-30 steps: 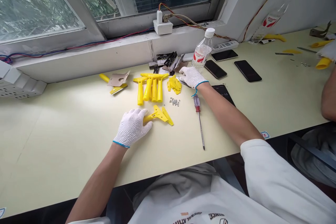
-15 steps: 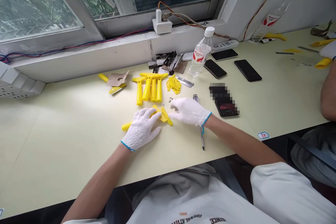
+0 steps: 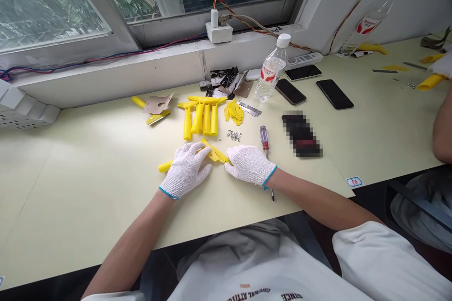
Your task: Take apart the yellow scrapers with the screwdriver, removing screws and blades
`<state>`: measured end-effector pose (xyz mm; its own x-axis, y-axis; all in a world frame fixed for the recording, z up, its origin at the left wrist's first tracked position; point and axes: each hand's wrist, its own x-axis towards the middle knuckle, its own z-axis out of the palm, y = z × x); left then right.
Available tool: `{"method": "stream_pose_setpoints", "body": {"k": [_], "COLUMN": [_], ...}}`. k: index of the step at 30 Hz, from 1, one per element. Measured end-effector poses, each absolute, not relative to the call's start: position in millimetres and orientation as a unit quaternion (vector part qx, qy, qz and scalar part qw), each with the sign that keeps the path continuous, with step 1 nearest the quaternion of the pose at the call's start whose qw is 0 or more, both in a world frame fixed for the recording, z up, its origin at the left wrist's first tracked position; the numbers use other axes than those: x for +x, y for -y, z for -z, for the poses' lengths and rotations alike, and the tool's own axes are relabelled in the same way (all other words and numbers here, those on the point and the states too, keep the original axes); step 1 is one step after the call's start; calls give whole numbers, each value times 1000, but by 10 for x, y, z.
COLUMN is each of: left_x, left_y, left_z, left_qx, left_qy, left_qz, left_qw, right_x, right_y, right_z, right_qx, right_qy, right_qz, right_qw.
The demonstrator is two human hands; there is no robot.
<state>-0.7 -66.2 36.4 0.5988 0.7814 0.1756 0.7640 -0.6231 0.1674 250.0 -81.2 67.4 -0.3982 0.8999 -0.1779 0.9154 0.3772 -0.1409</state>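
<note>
The pale surface [image 3: 106,216] is carrying everything loosely, so any knock could be sending small parts astray. Taking the gap between the hands as the dial's centre, the water bottle [image 3: 267,82] is standing upright at one o'clock, and a careless forward reach could be tipping it. The left hand [image 3: 185,169] is lying over the yellow tool [image 3: 165,167], its fingers curving across and its thumb standing wide; whether it is closing around the tool, I cannot tell. If it is only pressing lightly, the tool could be rolling or turning. The right hand [image 3: 249,164] is bringing its fingers narrowly to the near end of the yellow plate [image 3: 221,154], though I cannot tell whether they are truly pinching it; thick knit could be dulling feel and letting the plate skew. The screwdriver [image 3: 264,137] is lying near three o'clock, partly beneath the right glove, where the cuff could be dragging it. The bare blades [image 3: 249,108] are lying at one o'clock, perhaps threatening brushing fingertips. The tiny screws [image 3: 234,136] are sitting at two o'clock, where a sleeveless sweep of that glove could be scattering them.
</note>
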Motion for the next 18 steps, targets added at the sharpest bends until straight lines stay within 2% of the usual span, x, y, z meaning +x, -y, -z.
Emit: {"method": "stream_pose_setpoints", "body": {"k": [13, 15, 18], "left_x": [1, 31, 107], "left_y": [673, 703, 766], "left_z": [-356, -384, -449], "left_qx": [891, 900, 925], "left_qy": [-433, -413, -362], "left_qz": [-133, -136, -111], "left_qw": [31, 21, 21], "right_x": [2625, 2681, 2827], "right_y": [767, 740, 678], "right_z": [-644, -648, -682], "right_qx": [541, 553, 587], "right_qy": [-835, -828, -805], "right_qz": [83, 78, 74], "right_qw": [61, 35, -49]}}
